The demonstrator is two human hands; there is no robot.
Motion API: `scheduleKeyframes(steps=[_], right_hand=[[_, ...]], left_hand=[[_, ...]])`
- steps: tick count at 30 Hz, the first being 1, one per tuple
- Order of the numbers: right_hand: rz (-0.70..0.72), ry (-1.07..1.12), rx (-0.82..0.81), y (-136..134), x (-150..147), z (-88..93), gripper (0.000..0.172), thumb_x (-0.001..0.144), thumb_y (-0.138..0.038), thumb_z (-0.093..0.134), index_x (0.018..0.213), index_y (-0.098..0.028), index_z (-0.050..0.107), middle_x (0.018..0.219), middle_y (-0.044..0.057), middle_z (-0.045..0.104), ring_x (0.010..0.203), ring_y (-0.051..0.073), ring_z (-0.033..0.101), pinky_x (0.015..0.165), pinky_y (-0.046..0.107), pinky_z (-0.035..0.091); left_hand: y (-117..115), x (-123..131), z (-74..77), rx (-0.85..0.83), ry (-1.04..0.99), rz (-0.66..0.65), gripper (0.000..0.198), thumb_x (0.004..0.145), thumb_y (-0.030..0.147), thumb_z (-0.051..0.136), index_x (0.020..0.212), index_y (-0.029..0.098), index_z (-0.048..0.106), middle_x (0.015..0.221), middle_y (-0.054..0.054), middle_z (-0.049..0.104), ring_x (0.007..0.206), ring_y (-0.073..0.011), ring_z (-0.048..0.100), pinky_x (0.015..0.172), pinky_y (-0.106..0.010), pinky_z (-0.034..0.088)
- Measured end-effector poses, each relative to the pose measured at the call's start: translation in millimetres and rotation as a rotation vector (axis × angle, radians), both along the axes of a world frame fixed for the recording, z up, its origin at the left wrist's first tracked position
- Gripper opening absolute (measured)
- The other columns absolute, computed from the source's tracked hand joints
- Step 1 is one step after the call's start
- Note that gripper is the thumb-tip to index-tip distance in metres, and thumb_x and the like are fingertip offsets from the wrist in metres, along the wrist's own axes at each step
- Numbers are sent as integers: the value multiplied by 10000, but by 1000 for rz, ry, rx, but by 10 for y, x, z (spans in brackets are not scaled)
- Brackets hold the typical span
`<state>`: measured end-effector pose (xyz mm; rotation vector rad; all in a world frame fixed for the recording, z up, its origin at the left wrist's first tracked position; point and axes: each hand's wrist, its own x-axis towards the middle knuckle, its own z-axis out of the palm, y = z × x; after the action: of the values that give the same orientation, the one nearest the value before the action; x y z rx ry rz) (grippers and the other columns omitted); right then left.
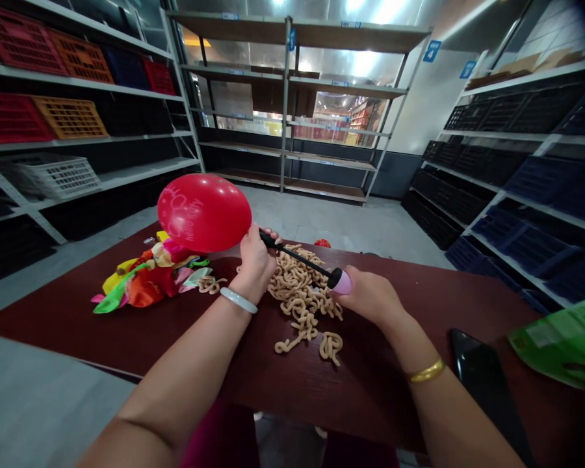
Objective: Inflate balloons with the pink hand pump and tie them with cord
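My left hand [258,257] is closed around the neck of an inflated red balloon [205,212] and the black end of a balloon pump [306,257]. Out to the right, the pump's thin black rod runs into its purple barrel [342,283]. My right hand [374,298] is wrapped around that barrel and hides most of it. Beneath the pump, a pile of tan, curly twisted pieces [297,283] lies on the dark red table [185,351]. Left of it is a heap of limp, colourful balloons [149,279].
At the table's right side lie a black phone [478,364] and a green plastic package [560,344]. Beyond the table stand metal shelves [287,97]. Red crates [22,39] fill part of the left rack, and dark blue crates [521,240] sit on the right one.
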<state>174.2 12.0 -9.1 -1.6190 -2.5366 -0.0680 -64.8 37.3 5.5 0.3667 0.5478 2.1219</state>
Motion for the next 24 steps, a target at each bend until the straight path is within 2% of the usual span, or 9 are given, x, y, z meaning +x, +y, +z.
scheduleKeyframes(steps=[3,8,13,19,21,24], right_hand=[[4,-32,37,-1,19,-12,397,766,-587,572,926,-224,576,798,60,693,722,244,652,570,299,341],[12,-6,67,-51,-43,-63,403,766,-602,561,915,-228,556,814,54,695,711,245,654,558,298,325],[12,82,42,-108,-136,-76,395,747,-559,595,963,-232,551,826,47,697,704,234,652,544,290,307],[6,126,20,-153,-181,-32,370,783,-564,553,944,-231,558,831,51,697,704,233,651,549,288,304],[1,123,19,-152,-184,-21,383,798,-576,533,952,-227,561,838,59,697,715,238,653,555,291,307],[-7,103,13,-124,-157,-7,444,789,-629,525,965,-223,569,852,71,698,723,246,654,555,293,301]], left_hand=[[-18,118,-58,7,6,5,183,879,194,506,726,197,405,593,35,456,505,-89,471,496,-229,377],[-163,594,-207,-11,26,-86,224,818,282,637,756,195,441,619,33,488,541,-96,502,535,-229,414],[-342,955,-280,-33,74,-181,230,817,311,650,756,190,464,632,20,524,557,-107,518,572,-249,441],[-339,956,-269,19,85,-176,242,805,314,661,758,190,459,627,30,516,541,-99,514,556,-240,430],[-306,883,-226,19,114,-182,237,811,311,649,744,187,458,621,27,514,534,-102,515,552,-244,429],[-228,664,-128,22,122,-126,227,836,301,616,731,190,447,612,23,504,529,-105,505,526,-239,404]])
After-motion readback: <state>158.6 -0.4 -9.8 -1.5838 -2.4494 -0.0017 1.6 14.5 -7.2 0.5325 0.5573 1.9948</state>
